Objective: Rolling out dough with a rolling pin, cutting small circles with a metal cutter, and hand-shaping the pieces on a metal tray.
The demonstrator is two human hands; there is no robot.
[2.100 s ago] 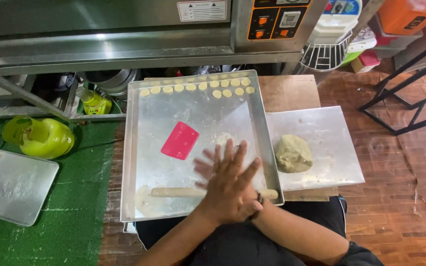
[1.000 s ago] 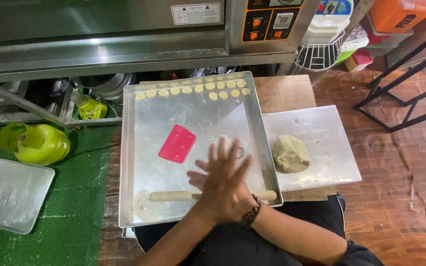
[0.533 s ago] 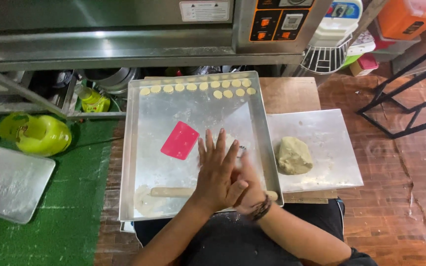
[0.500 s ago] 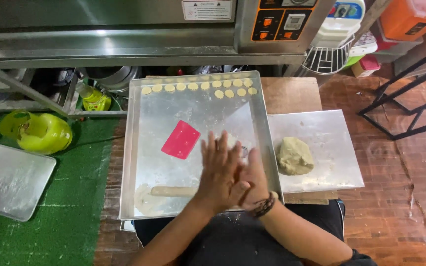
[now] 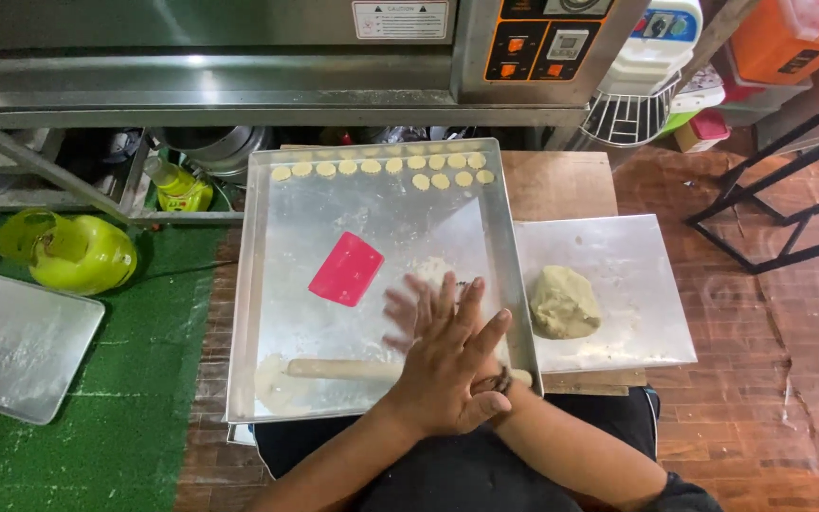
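My left hand [image 5: 447, 365] lies flat on top of my right hand [image 5: 403, 311], palms pressed together, fingers spread and blurred. Whatever may be between the palms is hidden. The hands hover over the near right part of a large metal tray [image 5: 241, 284]. A wooden rolling pin [image 5: 338, 369] lies across the tray's near edge, just under my hands. A pink plastic scraper [image 5: 346, 269] rests in the tray's middle. Small round dough pieces [image 5: 381, 167] line the far edge. A lump of pale dough [image 5: 563, 301] sits on a metal sheet [image 5: 632, 256] to the right.
A steel oven [image 5: 239, 47] with a control panel stands behind the low wooden table. On the green mat at left are a yellow-green container [image 5: 73, 254] and another metal tray [image 5: 11, 346]. A yellow bottle [image 5: 177, 188] stands under the oven. A black metal frame [image 5: 789, 190] is at right.
My two hands have kept sliding back and forth over each other above the tray. The upper hand has drawn back toward me. Nothing else has moved.
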